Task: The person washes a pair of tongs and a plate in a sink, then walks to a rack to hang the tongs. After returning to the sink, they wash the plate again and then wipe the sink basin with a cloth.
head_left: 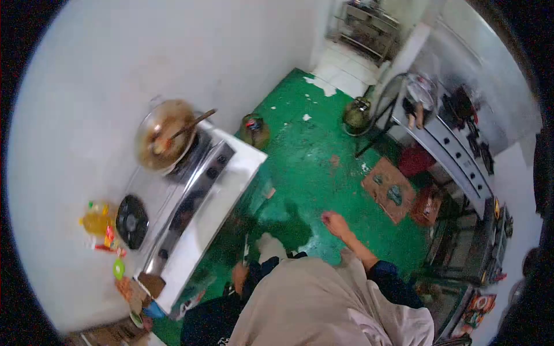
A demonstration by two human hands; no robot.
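Observation:
My left hand [239, 275] hangs low beside the front of the white stove table [254, 157], closed round a knife [246, 248] whose narrow grey blade points up and away from me. To the right, my right hand [333, 222] is held out over the green floor, its fingers curled together. Something small and reddish shows at those fingertips, too blurred to name. On the stove [199, 187] a large wok [144, 151] holds brown food, with a wooden-handled spatula [199, 122] resting in it. The second burner [133, 222] carries no pan.
Bottles of yellow oil [97, 222] stand against the left wall. Gas cylinders [254, 131] [356, 115] sit on the floor. A steel stove [453, 150] runs along the right, with flattened cardboard [388, 190] before it. A metal rack [369, 29] stands beyond the doorway.

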